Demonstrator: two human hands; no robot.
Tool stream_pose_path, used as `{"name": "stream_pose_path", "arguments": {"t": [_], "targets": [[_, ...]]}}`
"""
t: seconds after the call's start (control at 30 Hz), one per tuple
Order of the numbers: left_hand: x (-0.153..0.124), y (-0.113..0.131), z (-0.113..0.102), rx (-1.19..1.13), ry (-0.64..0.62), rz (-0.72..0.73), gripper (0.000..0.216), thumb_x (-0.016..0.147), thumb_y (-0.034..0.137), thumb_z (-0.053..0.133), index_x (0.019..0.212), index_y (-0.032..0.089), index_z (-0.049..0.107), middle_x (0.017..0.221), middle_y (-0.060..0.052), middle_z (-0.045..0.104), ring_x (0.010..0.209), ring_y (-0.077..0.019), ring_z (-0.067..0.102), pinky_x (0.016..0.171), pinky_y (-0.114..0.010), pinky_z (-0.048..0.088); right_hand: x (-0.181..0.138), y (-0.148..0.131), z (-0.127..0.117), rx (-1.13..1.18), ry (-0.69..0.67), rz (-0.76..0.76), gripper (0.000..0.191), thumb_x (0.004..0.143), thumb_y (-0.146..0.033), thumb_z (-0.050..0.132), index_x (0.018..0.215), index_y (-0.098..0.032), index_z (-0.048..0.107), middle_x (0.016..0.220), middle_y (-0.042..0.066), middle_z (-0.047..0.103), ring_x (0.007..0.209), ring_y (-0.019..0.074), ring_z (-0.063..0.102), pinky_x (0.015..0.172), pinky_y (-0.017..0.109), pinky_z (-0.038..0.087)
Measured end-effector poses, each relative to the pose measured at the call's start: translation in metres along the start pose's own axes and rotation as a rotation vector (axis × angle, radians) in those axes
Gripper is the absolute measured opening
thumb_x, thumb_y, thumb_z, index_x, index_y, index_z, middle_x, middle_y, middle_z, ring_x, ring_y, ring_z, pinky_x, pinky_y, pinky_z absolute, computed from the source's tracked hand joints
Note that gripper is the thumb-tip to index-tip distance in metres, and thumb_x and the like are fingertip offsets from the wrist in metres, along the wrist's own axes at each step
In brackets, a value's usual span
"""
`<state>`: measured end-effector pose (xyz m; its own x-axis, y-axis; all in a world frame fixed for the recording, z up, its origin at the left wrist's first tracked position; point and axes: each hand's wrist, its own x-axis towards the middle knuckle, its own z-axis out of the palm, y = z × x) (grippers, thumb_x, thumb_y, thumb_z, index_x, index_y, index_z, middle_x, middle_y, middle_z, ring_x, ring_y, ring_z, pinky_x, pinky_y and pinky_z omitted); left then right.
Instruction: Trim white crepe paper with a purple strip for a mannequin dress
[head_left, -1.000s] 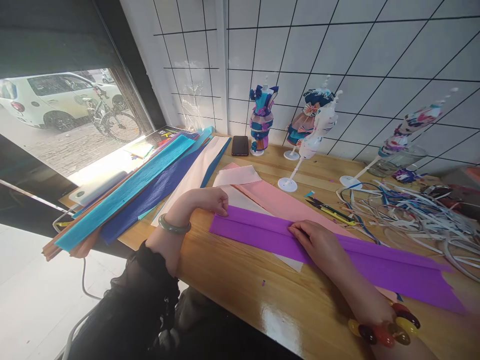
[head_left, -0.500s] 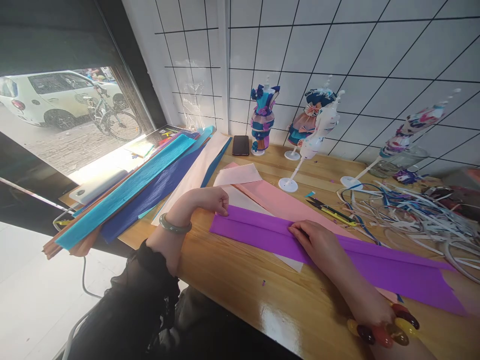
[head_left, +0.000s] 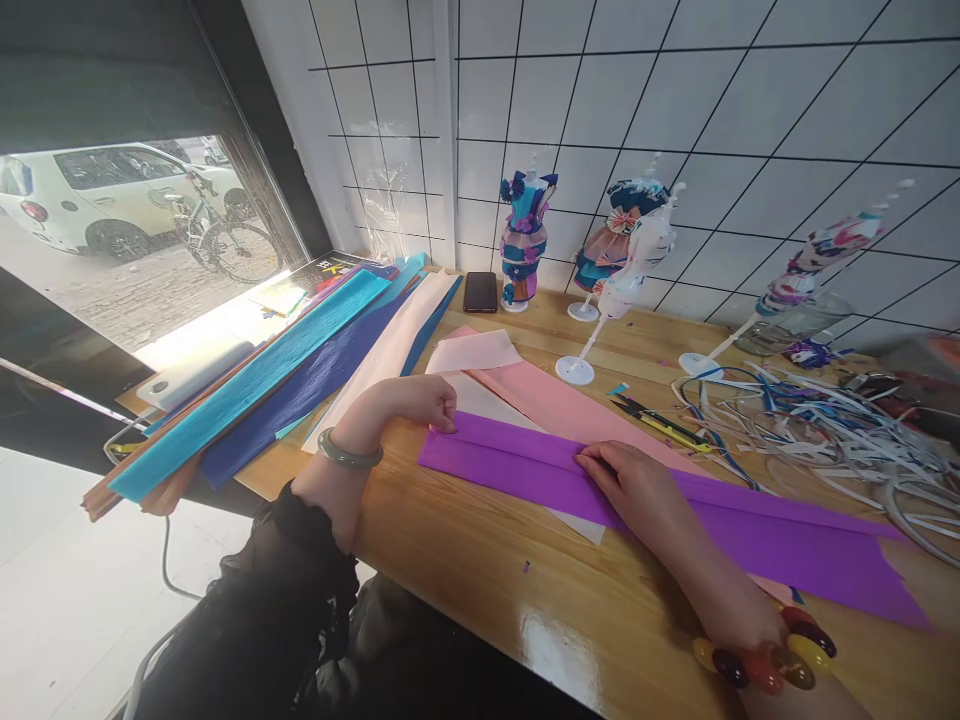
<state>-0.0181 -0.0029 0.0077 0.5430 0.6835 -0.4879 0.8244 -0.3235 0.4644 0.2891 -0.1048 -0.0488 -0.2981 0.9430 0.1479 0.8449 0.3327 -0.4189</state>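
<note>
A long strip of purple crepe paper (head_left: 517, 468) lies slantwise across the table, with a lengthwise fold along it. At its left end, the closed fingers of my left hand (head_left: 429, 400) press on the far corner. My right hand (head_left: 626, 475) pinches the folded edge near the middle, thumb against forefinger; the palm hides part of the strip. Beneath and behind the purple strip are a pink paper sheet (head_left: 555, 395) and a white sheet (head_left: 480, 388), both partly covered.
Long rolled and folded papers in turquoise (head_left: 255, 385), dark blue and cream lie at the left. Small dress forms (head_left: 525, 245) stand along the tiled wall beside a phone (head_left: 481, 292). Scissors (head_left: 637, 408), a yellow cutter (head_left: 679, 430) and tangled paper strips (head_left: 810, 430) are at the right.
</note>
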Motion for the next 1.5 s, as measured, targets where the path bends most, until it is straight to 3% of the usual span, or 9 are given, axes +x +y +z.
{"name": "stream_pose_path", "arguments": {"t": [1.5], "targets": [[0.0048, -0.0075, 0.0016, -0.01, 0.0, 0.029, 0.025, 0.064, 0.038, 0.065, 0.077, 0.018, 0.061, 0.069, 0.001, 0.057, 0.063, -0.0119, 0.049, 0.053, -0.022, 0.034, -0.0017, -0.0008, -0.0024, 0.033, -0.001, -0.021, 0.024, 0.088, -0.035, 0.042, 0.087, -0.023, 0.062, 0.09, 0.006, 0.068, 0.082, 0.0209, 0.062, 0.074, 0.035, 0.048]]}}
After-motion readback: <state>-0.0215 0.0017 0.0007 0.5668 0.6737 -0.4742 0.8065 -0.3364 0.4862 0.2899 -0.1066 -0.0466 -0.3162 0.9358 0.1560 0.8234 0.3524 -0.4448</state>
